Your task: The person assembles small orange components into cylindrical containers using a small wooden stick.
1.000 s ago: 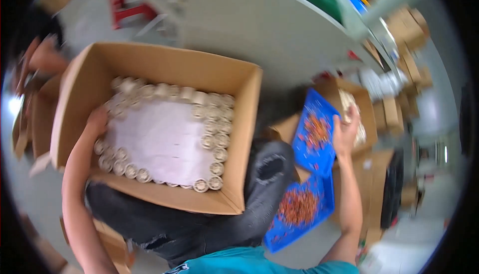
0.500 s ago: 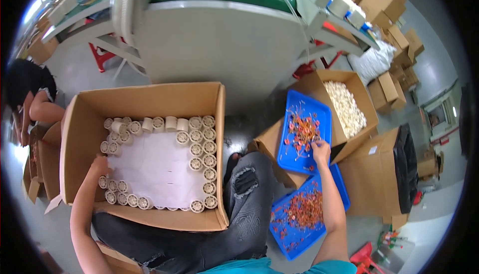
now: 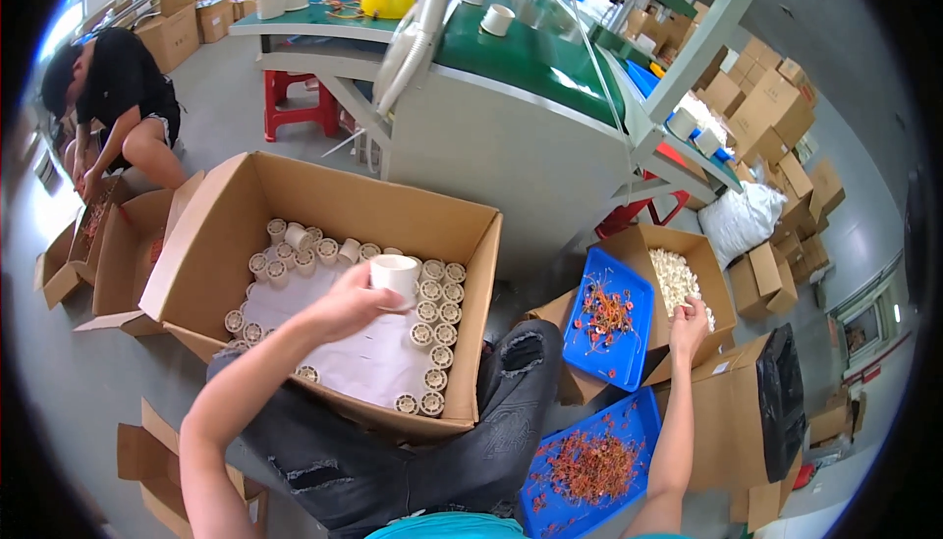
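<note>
My left hand grips a white plastic cylinder, raised over a large cardboard box. Similar off-white cylinders with slotted round ends stand along the sides of that box, around a white sheet on its bottom. My right hand is at a smaller carton filled with small white pieces. Its fingers are pinched together beside the pieces; whatever sits between them is too small to make out. Next to that wrist lies a blue tray with a tangle of red and orange wired parts.
A second blue tray of wired parts lies nearer me. A carton with a black liner stands at the right. Ahead is a green conveyor belt carrying a white cylinder. A person bends over cartons at the left.
My left hand has risen from the box's left side, now holding a cylinder. My right hand has moved from the upper tray to the white pieces. The view has tilted up and turned left.
</note>
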A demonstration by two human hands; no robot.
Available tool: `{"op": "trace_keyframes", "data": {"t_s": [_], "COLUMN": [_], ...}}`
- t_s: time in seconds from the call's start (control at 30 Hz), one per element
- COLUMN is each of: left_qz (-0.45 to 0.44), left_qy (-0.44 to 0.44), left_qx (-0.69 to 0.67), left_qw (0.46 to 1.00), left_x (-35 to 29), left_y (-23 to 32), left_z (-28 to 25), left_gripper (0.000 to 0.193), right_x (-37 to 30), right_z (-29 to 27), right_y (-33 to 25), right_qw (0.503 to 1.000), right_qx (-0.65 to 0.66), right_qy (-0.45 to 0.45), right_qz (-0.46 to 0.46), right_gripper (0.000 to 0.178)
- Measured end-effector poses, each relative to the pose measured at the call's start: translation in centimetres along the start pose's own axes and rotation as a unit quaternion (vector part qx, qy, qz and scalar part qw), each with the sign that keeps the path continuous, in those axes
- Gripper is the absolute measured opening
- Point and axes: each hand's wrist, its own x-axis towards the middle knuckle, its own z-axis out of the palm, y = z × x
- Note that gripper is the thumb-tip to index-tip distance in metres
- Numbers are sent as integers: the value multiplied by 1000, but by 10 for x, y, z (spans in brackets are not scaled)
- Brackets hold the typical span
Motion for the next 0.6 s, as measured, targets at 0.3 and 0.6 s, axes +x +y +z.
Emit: {"op": "trace_keyframes", "data": {"t_s": [0.3, 0.6], "left_qz": [198, 31], "left_qy": [63, 119], "left_qx": [223, 61], "left_qw": [952, 990], "left_x": [-9, -34], "left_y": [-1, 20], "left_z": [22, -31], "left_gripper": [45, 35], "right_x": [-140, -207], "right_z": [89, 164], "right_y": [-247, -345], "right_qw": [806, 754], "right_qx": [352, 379], "right_qy": [-475, -533], "right_qz": [-27, -61], "right_gripper": [20, 28]}}
